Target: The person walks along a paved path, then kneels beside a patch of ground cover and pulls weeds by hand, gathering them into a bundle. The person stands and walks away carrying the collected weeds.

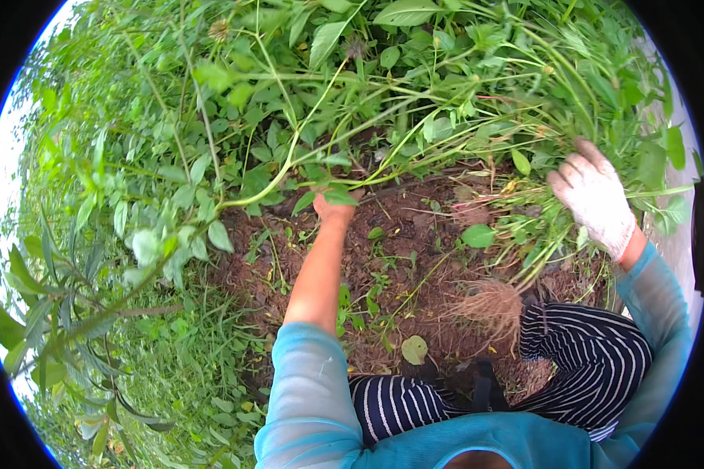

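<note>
My left hand [335, 205], bare, reaches down at the near edge of the tall weeds, beside a thick green stem [261, 196]. Leaves cover its fingers, so whether it grips anything cannot be told. On the right, my right hand [589, 190] wears a dirty white knit glove and is closed around a bundle of uprooted weeds [540, 187]. Pink-tinged stems and leaves stick out of that bundle to the left. Below it, a clump of pale fibrous roots [493, 308] lies over the soil, close to my striped trouser leg.
Brown soil [399, 281] with small seedlings and loose stalks lies between my arms. Dense green weeds [387, 58] fill the far side. A leafy shrub [53, 311] stands at the left, above grass [182, 363]. A pale strip [674, 234] runs along the right edge.
</note>
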Available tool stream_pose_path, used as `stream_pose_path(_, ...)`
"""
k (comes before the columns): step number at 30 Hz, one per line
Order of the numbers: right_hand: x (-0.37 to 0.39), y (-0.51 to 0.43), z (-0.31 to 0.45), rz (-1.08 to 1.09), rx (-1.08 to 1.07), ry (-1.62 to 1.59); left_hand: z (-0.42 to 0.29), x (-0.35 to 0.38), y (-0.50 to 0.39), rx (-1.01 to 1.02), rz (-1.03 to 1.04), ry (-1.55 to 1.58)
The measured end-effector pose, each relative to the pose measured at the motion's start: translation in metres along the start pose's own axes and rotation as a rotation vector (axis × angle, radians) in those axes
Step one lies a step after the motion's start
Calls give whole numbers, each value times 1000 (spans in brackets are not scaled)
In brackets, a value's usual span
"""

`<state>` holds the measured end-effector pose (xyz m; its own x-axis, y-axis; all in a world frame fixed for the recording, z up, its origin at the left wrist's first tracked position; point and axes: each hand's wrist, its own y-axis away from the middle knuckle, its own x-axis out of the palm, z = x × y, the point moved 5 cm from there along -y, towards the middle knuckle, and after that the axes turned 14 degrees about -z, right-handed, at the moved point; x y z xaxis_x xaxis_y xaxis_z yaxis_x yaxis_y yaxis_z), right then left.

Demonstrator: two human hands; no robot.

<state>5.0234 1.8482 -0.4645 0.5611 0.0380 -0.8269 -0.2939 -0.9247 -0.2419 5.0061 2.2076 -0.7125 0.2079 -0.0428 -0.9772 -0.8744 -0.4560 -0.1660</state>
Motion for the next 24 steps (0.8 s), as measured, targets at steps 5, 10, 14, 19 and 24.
stream_pose_path(5,1,18,-30,-57,143,44,-14,49,-55,-15,119,-94)
stream_pose_path(10,4,24,-29,1,154,69,-14,59,-118,-85,-218,264)
stream_pose_path(14,1,20,-24,40,186,49,-19,86,-141,221,-391,-74)
stream_pose_path(19,-2,14,-22,-21,194,-40,-3,130,-142,204,-100,650)
stream_pose_path(24,2,15,-23,13,180,16,4,126,-120,5,-9,728)
